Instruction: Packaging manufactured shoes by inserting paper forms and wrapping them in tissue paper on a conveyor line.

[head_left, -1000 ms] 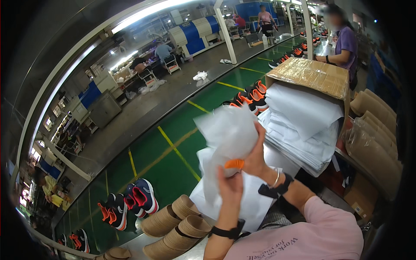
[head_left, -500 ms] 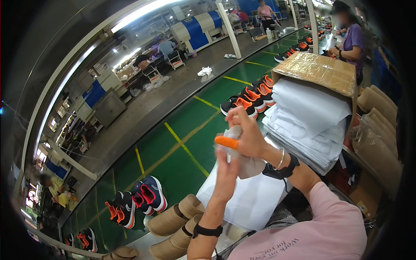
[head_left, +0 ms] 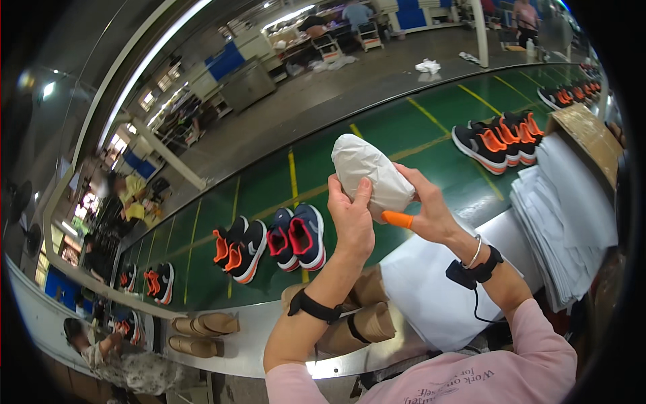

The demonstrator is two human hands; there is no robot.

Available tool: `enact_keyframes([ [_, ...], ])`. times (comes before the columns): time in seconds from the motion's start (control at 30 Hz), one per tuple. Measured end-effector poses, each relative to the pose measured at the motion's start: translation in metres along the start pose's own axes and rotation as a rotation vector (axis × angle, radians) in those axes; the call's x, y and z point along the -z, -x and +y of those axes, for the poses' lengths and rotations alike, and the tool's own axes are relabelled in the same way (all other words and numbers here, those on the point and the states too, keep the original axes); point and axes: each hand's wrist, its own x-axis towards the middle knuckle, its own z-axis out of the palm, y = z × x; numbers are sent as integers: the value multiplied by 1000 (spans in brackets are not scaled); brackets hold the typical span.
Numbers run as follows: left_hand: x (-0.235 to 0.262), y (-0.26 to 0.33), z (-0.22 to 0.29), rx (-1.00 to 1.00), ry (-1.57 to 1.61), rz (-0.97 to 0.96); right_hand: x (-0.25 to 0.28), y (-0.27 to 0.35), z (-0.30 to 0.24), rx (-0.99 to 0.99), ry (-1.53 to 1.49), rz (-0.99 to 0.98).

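Observation:
An oblong bundle of crumpled white paper [head_left: 371,172] is held up over the green belt between both hands. My left hand [head_left: 352,217] grips its near left side, with the thumb pressed along the front. The right hand [head_left: 431,210], wearing an orange finger cover on its thumb, closes on the bundle's right end. Whether anything lies inside the paper is hidden. Below my hands, flat white paper sheets [head_left: 431,293] lie on the metal ledge. Nested brown cardboard shapes [head_left: 363,326] sit beside them, partly behind my left forearm.
The green conveyor belt [head_left: 383,121] carries navy and pink sneakers [head_left: 306,236], black and orange sneakers [head_left: 245,252], and another black and orange group [head_left: 494,141] farther right. A white paper stack [head_left: 565,215] and a cardboard box [head_left: 585,138] stand at right. A co-worker [head_left: 101,343] is at lower left.
The view has swung, so the belt's shoes and the paper stack appear farther right. The paper, earlier loose and blurred between my hands, now shows as a compact oblong bundle, held higher.

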Motion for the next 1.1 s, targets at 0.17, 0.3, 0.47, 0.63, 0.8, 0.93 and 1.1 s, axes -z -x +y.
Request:
enact_keyframes([
  [0.17, 44, -18, 1, 157, 53, -48, -33, -21, 15, -98, 38, -38],
  [0.3, 206, -55, -1, -49, -1164, 37, -23, -16, 52, -91, 174, -64],
  [0.47, 362, -40, -34, 319, -1769, 292, -2, 10, 74, -487, 314, -266],
  [0.63, 303, -76, -60, 344, -1698, 71, 15, 20, 83, -388, 555, -337],
  [0.8, 178, -72, -97, 604, -1390, 16, 10, 8, 75, -392, 563, -379],
  [0.93, 142, -67, -96, -219, -1804, -346, 32, 6, 76, -475, 514, -430],
  [1.1, 159, -87, -126, -444, -1995, -760, 16, -18, 80, -544, 323, -563],
])
